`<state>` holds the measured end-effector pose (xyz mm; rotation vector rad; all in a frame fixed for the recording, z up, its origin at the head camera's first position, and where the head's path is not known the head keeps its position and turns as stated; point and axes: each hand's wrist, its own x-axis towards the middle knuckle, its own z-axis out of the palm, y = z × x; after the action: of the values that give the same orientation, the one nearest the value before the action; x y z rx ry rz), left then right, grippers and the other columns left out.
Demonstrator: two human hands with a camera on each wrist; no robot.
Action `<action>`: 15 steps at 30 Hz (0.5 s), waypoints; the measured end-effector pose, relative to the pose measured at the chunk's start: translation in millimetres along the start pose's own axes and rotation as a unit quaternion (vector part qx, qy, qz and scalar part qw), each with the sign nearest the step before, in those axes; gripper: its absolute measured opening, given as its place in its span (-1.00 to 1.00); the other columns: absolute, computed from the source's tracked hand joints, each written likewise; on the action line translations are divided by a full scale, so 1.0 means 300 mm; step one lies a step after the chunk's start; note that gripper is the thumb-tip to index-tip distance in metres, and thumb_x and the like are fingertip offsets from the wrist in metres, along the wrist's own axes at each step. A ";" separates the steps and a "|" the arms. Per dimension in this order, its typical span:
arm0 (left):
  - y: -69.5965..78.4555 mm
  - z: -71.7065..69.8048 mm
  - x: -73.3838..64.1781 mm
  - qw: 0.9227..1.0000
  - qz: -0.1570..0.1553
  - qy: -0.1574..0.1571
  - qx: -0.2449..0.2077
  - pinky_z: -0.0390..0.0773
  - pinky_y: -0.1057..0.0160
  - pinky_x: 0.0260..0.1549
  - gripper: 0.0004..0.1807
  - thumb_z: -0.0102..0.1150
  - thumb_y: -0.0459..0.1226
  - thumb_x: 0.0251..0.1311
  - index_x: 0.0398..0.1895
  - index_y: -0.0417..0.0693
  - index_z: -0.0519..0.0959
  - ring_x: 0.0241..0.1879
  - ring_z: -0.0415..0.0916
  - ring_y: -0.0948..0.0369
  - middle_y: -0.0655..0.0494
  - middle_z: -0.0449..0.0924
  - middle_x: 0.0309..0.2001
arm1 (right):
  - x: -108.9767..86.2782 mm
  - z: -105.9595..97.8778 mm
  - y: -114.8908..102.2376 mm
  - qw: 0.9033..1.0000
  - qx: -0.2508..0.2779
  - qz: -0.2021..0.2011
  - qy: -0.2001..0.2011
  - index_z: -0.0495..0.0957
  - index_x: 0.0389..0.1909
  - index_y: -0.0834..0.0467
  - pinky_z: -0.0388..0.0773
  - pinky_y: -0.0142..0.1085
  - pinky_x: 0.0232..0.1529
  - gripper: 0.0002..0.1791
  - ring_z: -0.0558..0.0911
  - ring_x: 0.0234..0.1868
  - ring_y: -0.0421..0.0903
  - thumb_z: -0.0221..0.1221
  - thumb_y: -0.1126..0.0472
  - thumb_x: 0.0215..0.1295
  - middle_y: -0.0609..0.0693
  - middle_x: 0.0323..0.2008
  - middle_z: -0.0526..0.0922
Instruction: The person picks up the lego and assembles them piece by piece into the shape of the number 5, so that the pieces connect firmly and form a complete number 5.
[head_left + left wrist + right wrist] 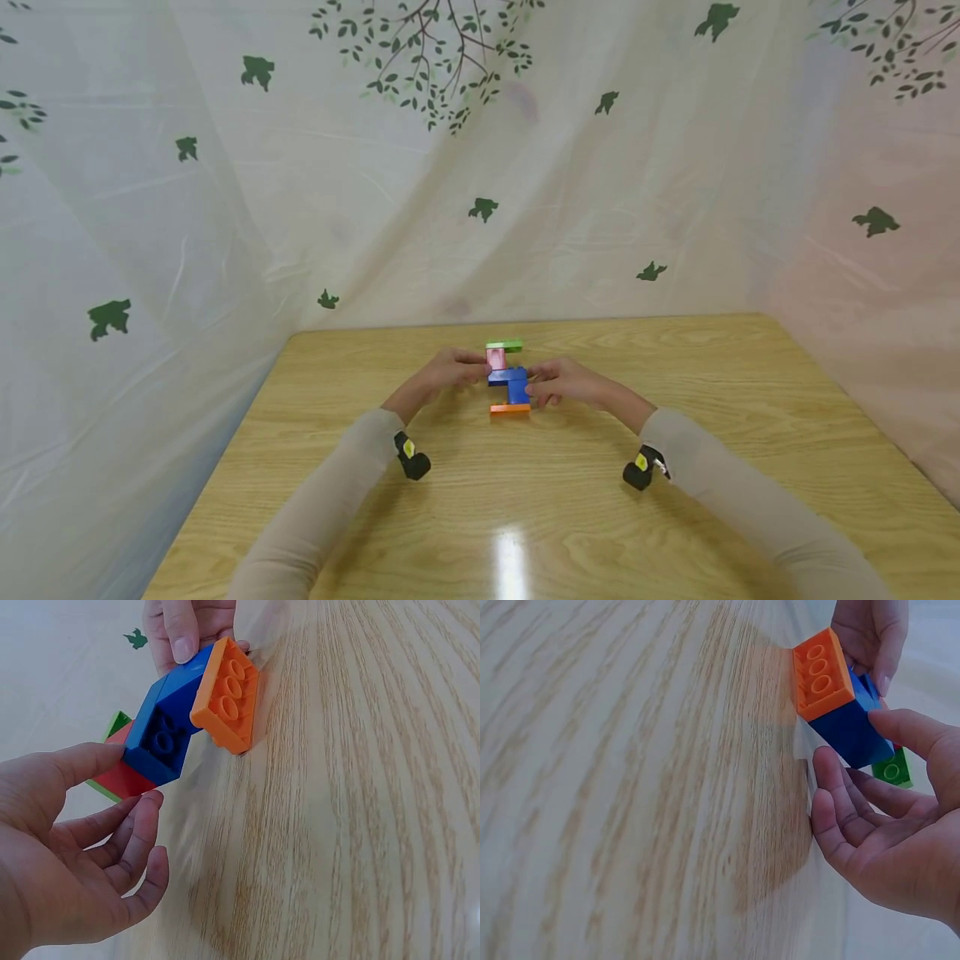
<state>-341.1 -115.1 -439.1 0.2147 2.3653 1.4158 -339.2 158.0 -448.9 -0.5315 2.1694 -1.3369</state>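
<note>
Between both hands is a zigzag stack of toy building bricks. A green brick (505, 345) tops it, followed down by a pink-red brick (496, 358), a flat blue brick (507, 377), a taller blue brick (518, 392) and an orange brick (510, 409). My left hand (97, 832) pinches the red and flat blue bricks from the left, thumb against the blue one. From the right, my right hand (900, 817) pinches the taller blue brick between thumb and fingers. The orange brick's hollow underside with round tubes shows in both wrist views.
A wood-grain table (510, 483) lies under the hands, its far edge close behind the bricks. Pale sheeting (420, 225) printed with green leaves and branches hangs behind and along both sides.
</note>
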 end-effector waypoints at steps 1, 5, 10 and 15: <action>-0.001 0.000 0.002 1.000 -0.002 -0.001 0.005 0.60 0.17 -0.04 -0.48 0.22 -0.05 0.39 0.30 -0.12 0.56 0.06 0.62 0.06 -0.08 0.67 0.14 | 0.000 0.001 -0.001 1.000 -0.002 0.001 0.001 0.32 0.41 0.40 0.59 -0.30 -0.19 -0.36 0.73 -0.19 -0.08 0.19 0.11 0.46 0.19 0.03 0.70; -0.003 0.001 0.008 1.000 -0.007 -0.005 0.006 0.58 0.24 -0.15 -0.49 0.22 -0.07 0.40 0.30 -0.14 0.56 0.02 0.61 0.10 -0.08 0.68 0.12 | 0.001 0.005 -0.005 1.000 -0.009 0.001 0.002 0.33 0.41 0.40 0.59 -0.30 -0.19 -0.37 0.73 -0.18 -0.08 0.17 0.12 0.48 0.20 0.04 0.70; 0.005 -0.001 0.003 1.000 -0.007 -0.009 0.004 0.57 0.26 -0.18 -0.48 0.22 -0.09 0.39 0.28 -0.21 0.56 -0.01 0.61 0.10 -0.11 0.67 0.11 | 0.000 0.007 -0.007 1.000 -0.017 -0.006 -0.002 0.30 0.42 0.43 0.58 -0.31 -0.19 -0.37 0.72 -0.17 -0.06 0.15 0.13 0.50 0.23 0.06 0.71; 0.005 0.001 0.004 1.000 -0.016 -0.017 -0.005 0.57 0.27 -0.16 -0.48 0.21 -0.10 0.40 0.27 -0.26 0.55 -0.01 0.62 0.08 -0.12 0.67 0.12 | 0.003 0.006 -0.005 1.000 -0.014 0.002 -0.003 0.28 0.44 0.41 0.58 -0.32 -0.20 -0.36 0.71 -0.17 -0.06 0.14 0.12 0.51 0.22 0.06 0.71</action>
<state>-342.2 -113.9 -438.2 0.1966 2.3234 1.3977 -338.7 155.6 -448.3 -0.5404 2.1859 -1.3041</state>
